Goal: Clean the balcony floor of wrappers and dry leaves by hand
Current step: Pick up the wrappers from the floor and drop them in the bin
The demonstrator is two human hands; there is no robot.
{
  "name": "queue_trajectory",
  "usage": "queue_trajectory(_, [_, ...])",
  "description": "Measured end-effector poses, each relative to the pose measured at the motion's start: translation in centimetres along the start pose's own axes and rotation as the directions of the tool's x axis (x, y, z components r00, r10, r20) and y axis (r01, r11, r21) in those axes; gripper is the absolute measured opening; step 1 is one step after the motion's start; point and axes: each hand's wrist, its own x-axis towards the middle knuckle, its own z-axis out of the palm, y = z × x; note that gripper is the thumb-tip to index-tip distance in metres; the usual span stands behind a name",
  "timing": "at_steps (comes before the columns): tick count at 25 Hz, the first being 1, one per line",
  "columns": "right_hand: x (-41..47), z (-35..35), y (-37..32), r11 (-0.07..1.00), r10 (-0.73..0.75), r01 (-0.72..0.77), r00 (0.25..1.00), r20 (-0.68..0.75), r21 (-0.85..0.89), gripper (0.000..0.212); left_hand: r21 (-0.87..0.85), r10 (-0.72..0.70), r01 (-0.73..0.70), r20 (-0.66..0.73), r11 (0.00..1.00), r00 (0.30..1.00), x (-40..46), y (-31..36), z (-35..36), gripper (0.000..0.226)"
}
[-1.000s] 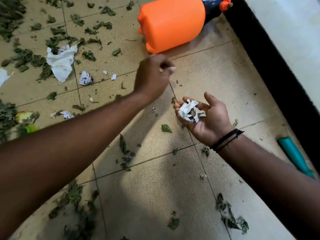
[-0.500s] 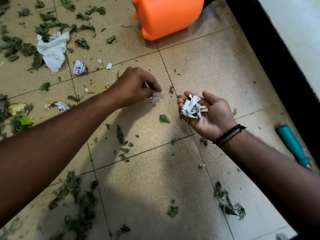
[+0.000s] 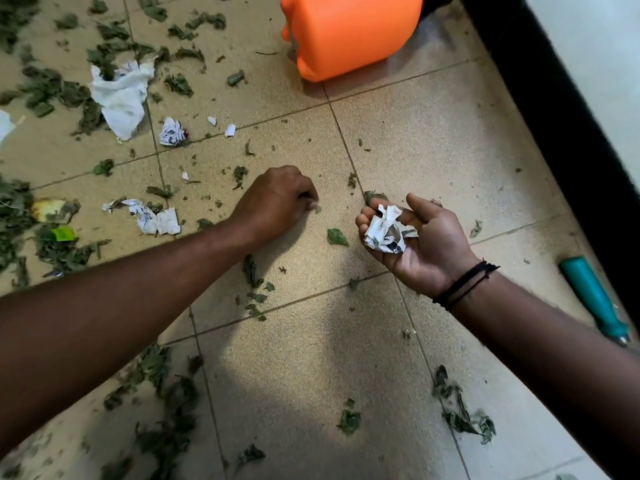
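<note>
Beige speckled floor tiles (image 3: 433, 140) with dark grout lines fill my view, edged at the right by a black skirting strip (image 3: 540, 109) under a white wall. Dry green leaves (image 3: 45, 88) litter the far left of the floor and the near edge. I see the left hand (image 3: 277, 202) knuckles-up on the tiles, fingertips curled down onto a small scrap; whether it pinches it I cannot tell. My right hand (image 3: 422, 237) lies palm-up, fingers loosely cupped around crumpled wrappers (image 3: 388, 230); their dark print is unreadable. More torn paper (image 3: 121, 95) sits far left. An orange jug (image 3: 349, 32) stands at the far edge, a teal handle (image 3: 588, 292) at the right.
</note>
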Motion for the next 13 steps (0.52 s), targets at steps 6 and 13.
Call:
queue_trajectory(6, [0.1,5.0,-1.0,0.965,0.097,-0.088,0.995,0.023,-0.246,0.050,-0.156,0.076,-0.107,-0.197,0.982,0.977,0.1,3.4,-9.2,0.004])
queue_trajectory(13, [-0.2,15.4,0.1,0.849,0.318,-0.168,0.920,0.230,-0.502,0.049,-0.185,0.156,-0.209,-0.264,0.960,0.952,-4.2,5.5,-16.4,0.008])
